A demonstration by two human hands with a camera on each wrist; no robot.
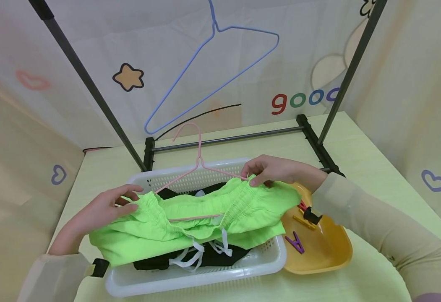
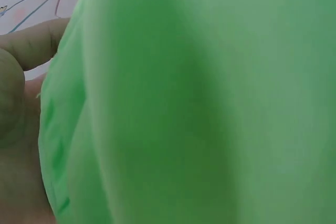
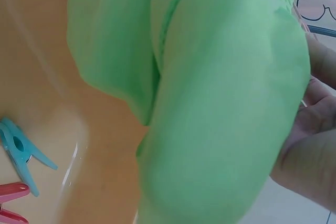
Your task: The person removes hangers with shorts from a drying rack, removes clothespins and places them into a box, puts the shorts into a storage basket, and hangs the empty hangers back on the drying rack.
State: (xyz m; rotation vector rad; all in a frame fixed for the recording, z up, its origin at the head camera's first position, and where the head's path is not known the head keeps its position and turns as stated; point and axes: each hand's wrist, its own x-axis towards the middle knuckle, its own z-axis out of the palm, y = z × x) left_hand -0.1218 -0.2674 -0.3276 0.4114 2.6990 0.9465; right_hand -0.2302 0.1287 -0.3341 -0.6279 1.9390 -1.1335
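Observation:
Bright green shorts (image 1: 137, 241) with an elastic waistband and white drawstrings (image 1: 195, 251) spread between my hands above a white basket (image 1: 197, 284). A pink hanger (image 1: 199, 147) stands hook up, its lower bar running inside the waistband. My left hand (image 1: 101, 212) grips the left end of the waistband by the hanger's left shoulder. At the other end, my right hand (image 1: 280, 171) pinches the waistband close to the hanger's right arm. Green cloth (image 2: 157, 103) fills most of the left wrist view and hides part of the fingers.
Black cloth (image 1: 152, 263) lies in the basket beneath the shorts. To its right, a yellow tray (image 1: 333, 256) holds several clothespins, including a purple clothespin (image 1: 296, 242) and a teal clothespin (image 3: 18, 148). Behind, a blue hanger (image 1: 182, 71) hangs between the black rack posts (image 1: 92, 88).

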